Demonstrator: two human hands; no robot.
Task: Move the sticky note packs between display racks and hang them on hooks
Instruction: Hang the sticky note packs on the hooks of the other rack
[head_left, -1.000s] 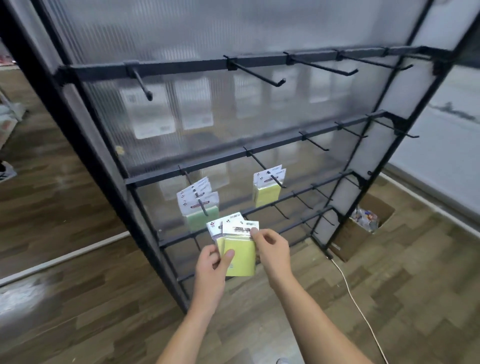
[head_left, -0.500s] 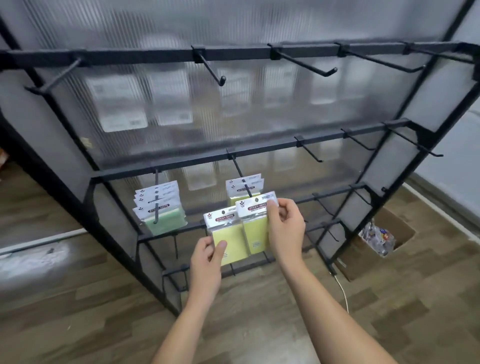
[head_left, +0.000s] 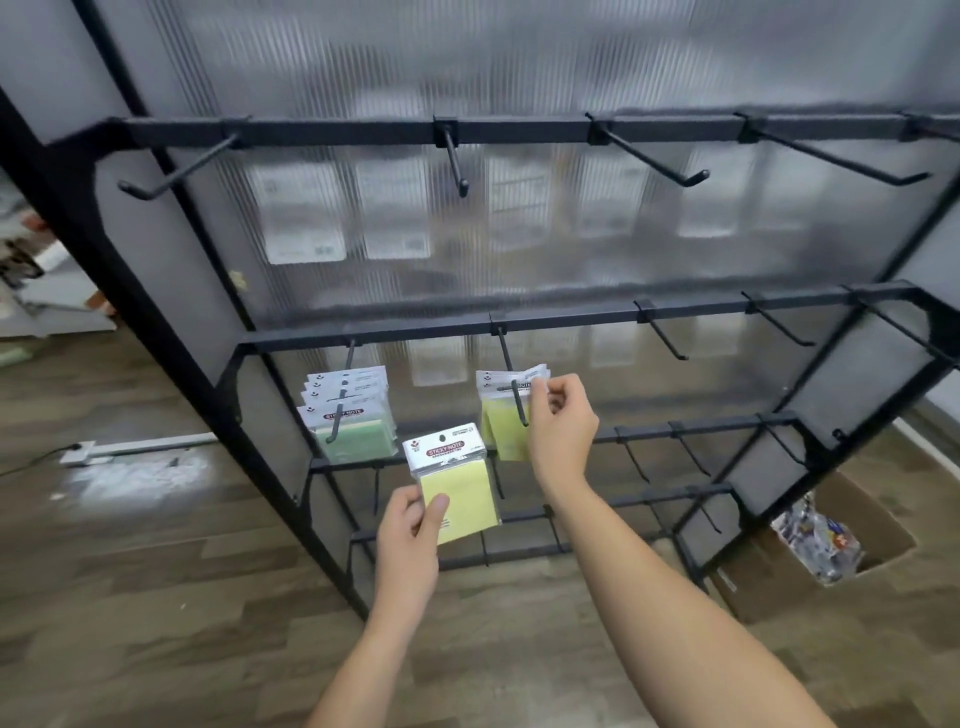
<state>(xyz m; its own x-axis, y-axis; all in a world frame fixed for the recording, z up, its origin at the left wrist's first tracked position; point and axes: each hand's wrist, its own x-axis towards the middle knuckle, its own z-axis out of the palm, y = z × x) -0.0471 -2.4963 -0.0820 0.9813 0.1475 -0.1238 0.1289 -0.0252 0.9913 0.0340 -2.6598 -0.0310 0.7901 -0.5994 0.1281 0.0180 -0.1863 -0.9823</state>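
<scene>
- On the second rail of the display rack (head_left: 571, 314), a yellow pack (head_left: 511, 410) is pinched at its header card by the fingers of the right hand (head_left: 561, 421) and is held at the middle hook (head_left: 511, 384), where other yellow packs already hang; whether its hole is fully seated on the wire cannot be told.
- Below and to the left, a second yellow sticky note pack (head_left: 454, 480) is gripped at its lower corner between thumb and fingers of the left hand (head_left: 410, 540), clear of the rack and not yet hung.
- Step in hand, as judged: the right-hand pack is to be threaded over the upturned hook tip and slid back against the others. The header is best kept flat and square to the wire, the hole lined up before pushing, and the hanging packs steadied so none is dragged forward.
- Count, yellow packs on the middle hook: about three headers are seen, the exact number being unclear.
- Count, green packs (head_left: 353, 415) on the hook to the left: four headers are visible.
- Count, packs in hand: two, one per hand.
- Count, rails: four are seen.
- Count, cardboard box (head_left: 810, 561) on the floor by the rack: one, with mixed contents.
</scene>
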